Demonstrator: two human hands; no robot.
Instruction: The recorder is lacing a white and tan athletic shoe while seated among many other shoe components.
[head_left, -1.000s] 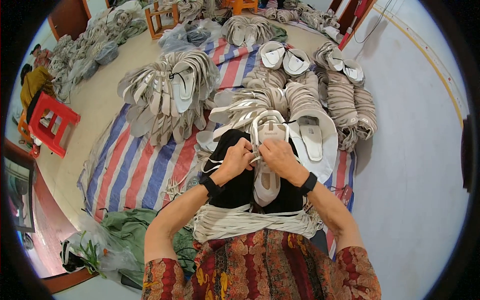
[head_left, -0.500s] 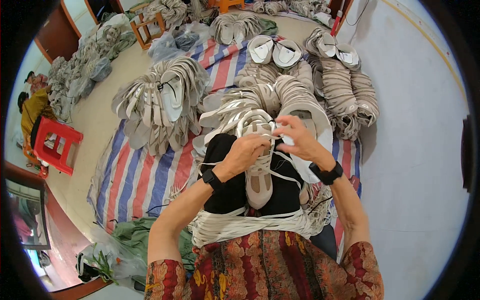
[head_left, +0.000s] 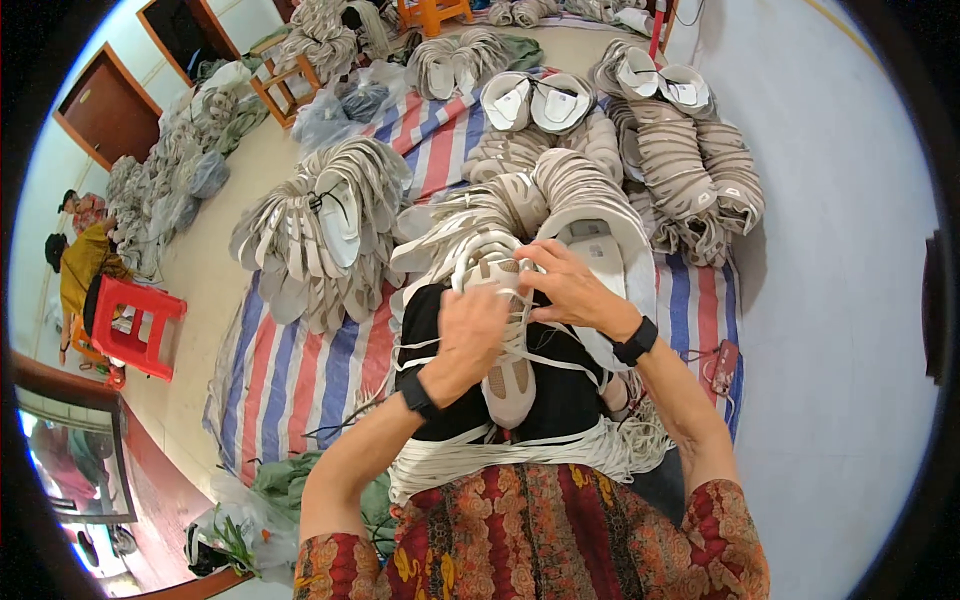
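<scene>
A beige shoe upper (head_left: pixel 511 397) with tan mesh panels lies between my knees, its toe toward me. White shoelace (head_left: pixel 560 362) runs through it and trails loose over the black cloth (head_left: pixel 562 405) on my legs. At the upper's left side is my left hand (head_left: pixel 474 332), its fingers smeared by motion. My right hand (head_left: pixel 572 287) bends round the upper's right side near the opening, fingertips at the top and thumb lower down. Across my lap lies a thick bundle of white laces (head_left: pixel 520 460).
Strung stacks of shoe uppers (head_left: pixel 325 225) stand ahead on a striped sheet (head_left: pixel 300 370), with more uppers (head_left: pixel 680 165) by the right wall (head_left: pixel 830 300). A red stool (head_left: pixel 140 325) and a person in yellow (head_left: pixel 85 265) are far left. Green cloth and plastic bags (head_left: pixel 255 525) lie near left.
My left hand has moved down and left, away from the lace area. My right hand has shifted left onto the upper's edge. The whole view has turned slightly.
</scene>
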